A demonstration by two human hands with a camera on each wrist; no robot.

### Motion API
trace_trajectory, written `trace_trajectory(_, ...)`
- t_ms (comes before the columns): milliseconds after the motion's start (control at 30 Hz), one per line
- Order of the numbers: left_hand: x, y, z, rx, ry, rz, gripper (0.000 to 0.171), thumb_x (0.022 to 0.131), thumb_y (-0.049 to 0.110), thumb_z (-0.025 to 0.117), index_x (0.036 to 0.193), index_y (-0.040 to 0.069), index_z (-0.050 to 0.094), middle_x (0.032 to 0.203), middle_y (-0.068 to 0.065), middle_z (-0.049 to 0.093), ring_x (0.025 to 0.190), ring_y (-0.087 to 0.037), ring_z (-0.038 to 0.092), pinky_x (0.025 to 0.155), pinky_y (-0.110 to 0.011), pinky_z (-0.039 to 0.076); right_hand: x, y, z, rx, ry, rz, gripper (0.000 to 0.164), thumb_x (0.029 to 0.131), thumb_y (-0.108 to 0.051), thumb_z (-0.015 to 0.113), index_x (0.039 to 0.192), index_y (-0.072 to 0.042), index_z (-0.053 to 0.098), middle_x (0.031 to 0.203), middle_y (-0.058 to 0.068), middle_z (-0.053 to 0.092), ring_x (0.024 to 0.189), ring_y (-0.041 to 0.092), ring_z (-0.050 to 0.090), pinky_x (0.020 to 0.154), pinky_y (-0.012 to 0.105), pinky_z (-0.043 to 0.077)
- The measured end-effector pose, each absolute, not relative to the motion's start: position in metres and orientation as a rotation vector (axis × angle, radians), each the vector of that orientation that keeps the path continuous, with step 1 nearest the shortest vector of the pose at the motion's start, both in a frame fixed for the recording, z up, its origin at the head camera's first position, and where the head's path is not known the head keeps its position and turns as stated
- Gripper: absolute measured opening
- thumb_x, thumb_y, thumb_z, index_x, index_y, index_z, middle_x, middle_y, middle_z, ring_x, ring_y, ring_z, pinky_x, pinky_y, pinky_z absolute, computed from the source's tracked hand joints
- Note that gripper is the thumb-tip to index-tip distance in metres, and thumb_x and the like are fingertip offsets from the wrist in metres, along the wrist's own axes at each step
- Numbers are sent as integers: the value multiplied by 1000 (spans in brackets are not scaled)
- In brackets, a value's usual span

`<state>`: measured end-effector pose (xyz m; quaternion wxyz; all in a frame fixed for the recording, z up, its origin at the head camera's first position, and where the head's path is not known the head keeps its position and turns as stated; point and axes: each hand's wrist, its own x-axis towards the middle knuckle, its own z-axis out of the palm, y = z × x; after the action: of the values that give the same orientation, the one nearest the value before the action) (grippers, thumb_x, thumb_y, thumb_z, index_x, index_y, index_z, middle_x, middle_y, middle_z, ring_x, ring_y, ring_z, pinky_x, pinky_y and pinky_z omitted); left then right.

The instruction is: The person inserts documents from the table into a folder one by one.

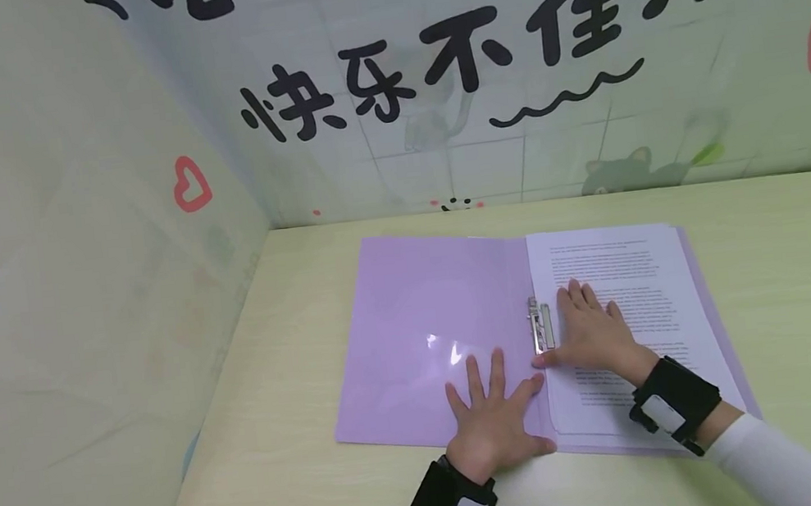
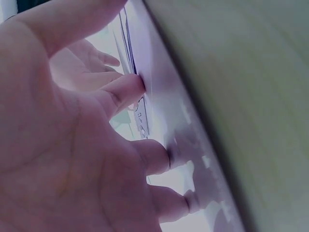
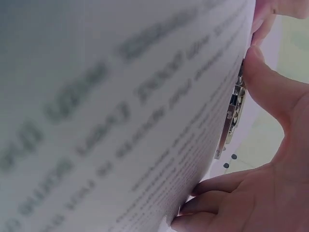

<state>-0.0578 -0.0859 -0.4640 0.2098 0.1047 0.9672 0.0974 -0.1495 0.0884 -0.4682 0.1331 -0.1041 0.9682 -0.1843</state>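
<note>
A purple folder (image 1: pixel 425 300) lies spread on the table, with printed sheets (image 1: pixel 606 257) on its right side. At the spine sits a metal clip (image 1: pixel 536 326), which also shows in the right wrist view beside the right thumb. My left hand (image 1: pixel 494 429) rests on the lower part of the left cover, fingers spread and thumb by the bottom edge near the spine. In the left wrist view its fingertips (image 2: pixel 159 157) press on the purple cover. My right hand (image 1: pixel 596 336) lies flat on the sheets, its thumb reaching to the clip's lower end.
The light wooden table (image 1: pixel 271 382) extends around the folder on all sides. A pale wall (image 1: pixel 440 159) with black lettering stands behind it, and another wall (image 1: pixel 101 318) rises along the left. Each wrist wears a black strap (image 1: pixel 677 402).
</note>
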Motion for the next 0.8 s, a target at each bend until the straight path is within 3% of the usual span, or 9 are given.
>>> trace_trajectory(533, -58, -86, -465, 289, 2692, 280, 84, 75, 59, 76, 148, 47, 37, 168, -6, 8, 153, -44, 5, 112, -74, 18, -132, 92, -477, -372, 2891, -621, 113, 78, -58, 74, 147, 17, 25, 154, 42, 16, 143, 59, 15, 107, 77, 22)
trace_trajectory(800, -57, -85, -464, 291, 2711, 289, 84, 74, 58, 77, 148, 47, 38, 168, -7, 10, 153, -44, 7, 112, -73, 18, -118, 102, -480, -424, 2883, -606, 105, 84, -59, 66, 150, 12, 24, 156, 40, 12, 145, 59, 11, 108, 78, 16)
